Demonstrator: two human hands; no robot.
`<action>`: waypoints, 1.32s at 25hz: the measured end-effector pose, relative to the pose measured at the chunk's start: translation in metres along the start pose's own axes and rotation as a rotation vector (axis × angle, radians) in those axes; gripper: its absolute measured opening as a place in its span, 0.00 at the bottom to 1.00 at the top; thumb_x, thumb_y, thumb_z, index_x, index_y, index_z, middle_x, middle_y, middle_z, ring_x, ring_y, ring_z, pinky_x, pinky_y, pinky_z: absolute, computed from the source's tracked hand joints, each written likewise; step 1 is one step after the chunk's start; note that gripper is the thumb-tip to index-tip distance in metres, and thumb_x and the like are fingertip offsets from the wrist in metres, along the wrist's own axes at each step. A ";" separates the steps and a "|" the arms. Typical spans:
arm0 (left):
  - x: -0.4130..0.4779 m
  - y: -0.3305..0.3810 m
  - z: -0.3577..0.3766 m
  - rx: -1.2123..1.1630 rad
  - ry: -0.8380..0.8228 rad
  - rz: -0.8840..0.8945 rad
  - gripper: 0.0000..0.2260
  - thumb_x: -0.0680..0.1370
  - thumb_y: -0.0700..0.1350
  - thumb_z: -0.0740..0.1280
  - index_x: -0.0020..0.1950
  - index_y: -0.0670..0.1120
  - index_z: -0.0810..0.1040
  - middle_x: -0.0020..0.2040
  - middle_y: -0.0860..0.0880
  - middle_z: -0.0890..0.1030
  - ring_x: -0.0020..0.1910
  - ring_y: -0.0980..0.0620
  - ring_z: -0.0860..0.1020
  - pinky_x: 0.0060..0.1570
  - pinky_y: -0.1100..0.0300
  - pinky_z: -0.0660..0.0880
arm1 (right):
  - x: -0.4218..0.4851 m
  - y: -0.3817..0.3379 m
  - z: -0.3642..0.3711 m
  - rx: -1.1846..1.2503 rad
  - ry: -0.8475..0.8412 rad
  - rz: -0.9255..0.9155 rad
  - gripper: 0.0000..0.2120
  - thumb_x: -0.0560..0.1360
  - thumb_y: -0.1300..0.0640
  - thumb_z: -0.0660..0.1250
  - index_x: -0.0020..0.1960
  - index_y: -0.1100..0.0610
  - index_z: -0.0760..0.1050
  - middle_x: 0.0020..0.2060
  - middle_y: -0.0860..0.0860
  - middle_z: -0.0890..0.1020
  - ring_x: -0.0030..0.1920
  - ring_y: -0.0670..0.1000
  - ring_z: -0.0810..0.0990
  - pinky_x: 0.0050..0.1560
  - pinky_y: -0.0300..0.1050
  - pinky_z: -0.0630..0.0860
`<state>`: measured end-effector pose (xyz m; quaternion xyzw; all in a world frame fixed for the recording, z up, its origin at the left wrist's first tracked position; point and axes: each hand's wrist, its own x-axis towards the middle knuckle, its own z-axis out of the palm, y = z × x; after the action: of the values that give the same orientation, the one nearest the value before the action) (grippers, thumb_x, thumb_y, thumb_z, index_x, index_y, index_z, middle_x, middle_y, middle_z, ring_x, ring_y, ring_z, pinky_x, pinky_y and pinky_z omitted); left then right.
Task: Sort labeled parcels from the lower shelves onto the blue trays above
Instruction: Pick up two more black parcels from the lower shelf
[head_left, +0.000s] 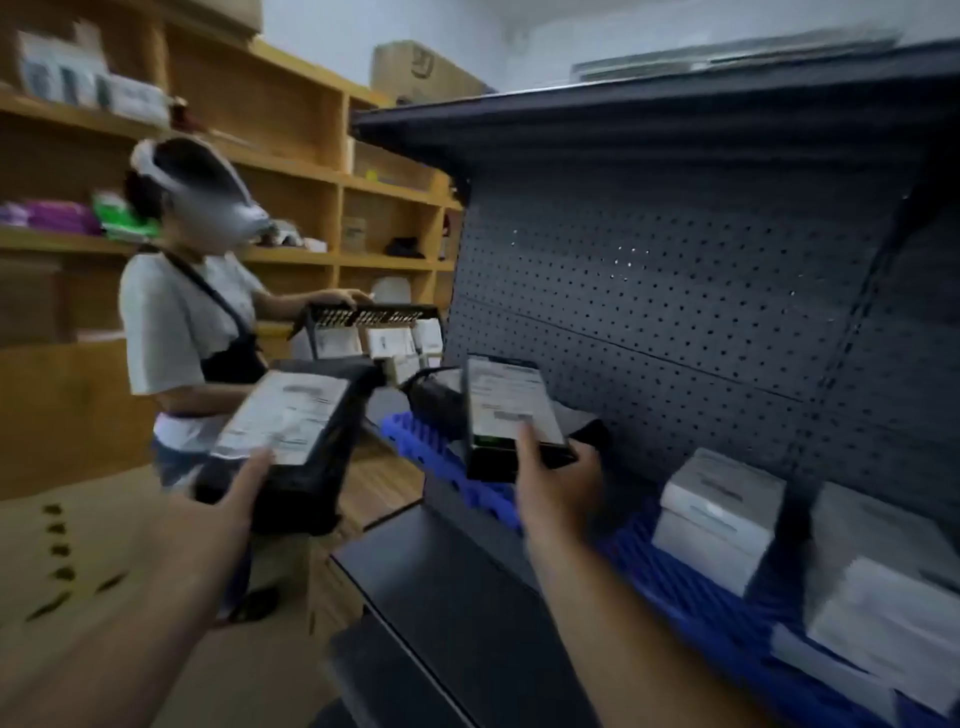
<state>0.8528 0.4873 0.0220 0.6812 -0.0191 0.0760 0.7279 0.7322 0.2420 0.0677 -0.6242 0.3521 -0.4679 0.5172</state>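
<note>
Both hands are full: left hand (234, 493) grips a black labeled parcel (296, 431) at lower centre-left, right hand (558, 483) holds another parcel (511, 415) over the blue tray (691, 587). Farther right, white parcels (719, 514) already sit there, so I judge sorting partly done, these two still unplaced.

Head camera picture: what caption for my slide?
Each hand, left hand and right hand, holds a black labeled parcel by the blue tray.

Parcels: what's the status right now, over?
Left hand holds black parcel. Right hand holds second parcel over blue tray. White boxes occupy tray's right.
</note>
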 end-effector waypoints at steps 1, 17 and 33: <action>0.021 0.007 0.015 0.030 -0.048 0.036 0.18 0.76 0.61 0.70 0.56 0.49 0.81 0.54 0.47 0.82 0.46 0.52 0.78 0.45 0.55 0.74 | 0.012 -0.002 0.002 -0.011 0.041 0.037 0.26 0.74 0.41 0.74 0.62 0.60 0.78 0.54 0.56 0.84 0.50 0.57 0.84 0.49 0.53 0.82; 0.210 0.011 0.257 0.200 -0.472 0.374 0.26 0.79 0.62 0.65 0.30 0.44 0.74 0.29 0.44 0.78 0.28 0.47 0.77 0.30 0.54 0.72 | 0.111 0.032 0.090 -0.375 0.560 -0.161 0.20 0.77 0.35 0.65 0.47 0.53 0.79 0.49 0.49 0.80 0.47 0.51 0.80 0.46 0.39 0.70; 0.195 -0.036 0.257 0.252 -0.688 0.674 0.48 0.63 0.71 0.74 0.77 0.52 0.61 0.73 0.47 0.64 0.70 0.42 0.71 0.60 0.38 0.78 | 0.079 0.051 0.128 -0.937 0.519 -0.091 0.52 0.61 0.21 0.69 0.77 0.45 0.63 0.73 0.48 0.73 0.74 0.54 0.68 0.78 0.61 0.58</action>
<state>1.0700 0.2460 0.0306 0.7054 -0.4679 0.0794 0.5265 0.8808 0.1981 0.0325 -0.6668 0.6118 -0.4215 0.0585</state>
